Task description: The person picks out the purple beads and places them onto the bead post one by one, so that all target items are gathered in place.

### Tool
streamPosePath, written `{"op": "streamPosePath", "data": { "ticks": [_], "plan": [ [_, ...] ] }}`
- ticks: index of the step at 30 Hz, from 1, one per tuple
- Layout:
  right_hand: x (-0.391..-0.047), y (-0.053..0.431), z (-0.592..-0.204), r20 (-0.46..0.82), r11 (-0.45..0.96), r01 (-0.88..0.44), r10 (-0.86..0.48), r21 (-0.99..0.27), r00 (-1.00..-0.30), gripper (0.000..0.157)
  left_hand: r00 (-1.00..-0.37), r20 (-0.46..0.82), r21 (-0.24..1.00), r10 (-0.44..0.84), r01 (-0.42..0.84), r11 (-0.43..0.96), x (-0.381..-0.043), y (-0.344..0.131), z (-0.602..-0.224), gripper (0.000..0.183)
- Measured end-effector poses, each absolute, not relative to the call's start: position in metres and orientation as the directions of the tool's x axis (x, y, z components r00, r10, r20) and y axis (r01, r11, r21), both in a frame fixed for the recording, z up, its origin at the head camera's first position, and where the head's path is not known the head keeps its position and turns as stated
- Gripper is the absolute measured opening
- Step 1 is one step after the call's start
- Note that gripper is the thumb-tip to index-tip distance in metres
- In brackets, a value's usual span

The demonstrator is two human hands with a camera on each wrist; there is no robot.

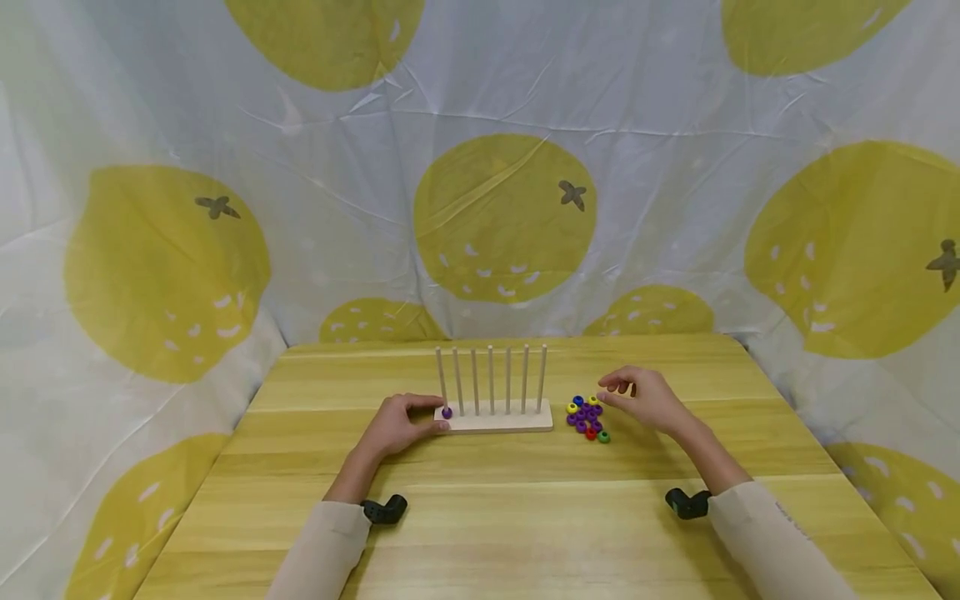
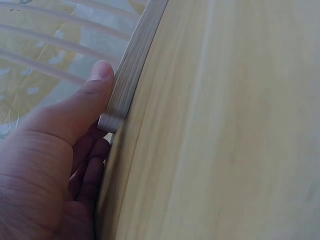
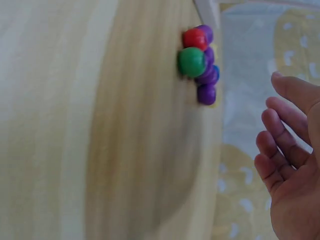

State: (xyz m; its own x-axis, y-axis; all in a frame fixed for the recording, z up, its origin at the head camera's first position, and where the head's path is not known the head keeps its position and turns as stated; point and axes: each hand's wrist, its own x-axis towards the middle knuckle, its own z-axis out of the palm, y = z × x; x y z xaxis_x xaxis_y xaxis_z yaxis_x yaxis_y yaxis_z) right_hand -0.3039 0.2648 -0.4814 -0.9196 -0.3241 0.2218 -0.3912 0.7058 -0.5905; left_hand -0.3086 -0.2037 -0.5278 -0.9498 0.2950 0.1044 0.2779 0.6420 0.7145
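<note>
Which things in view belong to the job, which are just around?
Job:
wooden peg rack, gripped by left hand
purple bead on its leftmost peg
loose coloured beads near right hand

Just around:
lemon-print cloth
wooden table
black wrist cameras

Loose beads: several purple beads (image 3: pixel 206 94); two yellow beads (image 1: pixel 572 409); one blue bead (image 1: pixel 578 401); one red bead (image 3: pixel 195 38); one green bead (image 3: pixel 192 62); all solid-coloured. Threaded bead (image 1: pixel 447 413): purple. Peg stand (image 1: pixel 495 422): pale cream wood, fine grain along the edge. Pegs (image 1: pixel 491 375): light beige. Tabletop (image 1: pixel 480 525): honey-yellow woodgrain, streaked lighter and browner. Backdrop cloth (image 1: pixel 660 167): pale grey-white, printed with large yellow lemons (image 1: pixel 495 225) carrying white flecks, some with grey-brown stem marks. Sleeves (image 1: pixel 318 550): beige, the right bearing small dark marks. Wrist cameras (image 1: pixel 386 509): black.
</note>
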Motion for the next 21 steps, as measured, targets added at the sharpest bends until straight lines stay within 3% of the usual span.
{"op": "streamPosePath", "data": {
  "ticks": [21],
  "plan": [
    [-0.308,0.280,-0.520,0.085,0.684,-0.254,-0.272,-0.683,-0.959,0.025,-0.948,0.107,0.717,0.300,0.282,0.638,-0.307,-0.204,-0.526,0.050]
  ]
}}
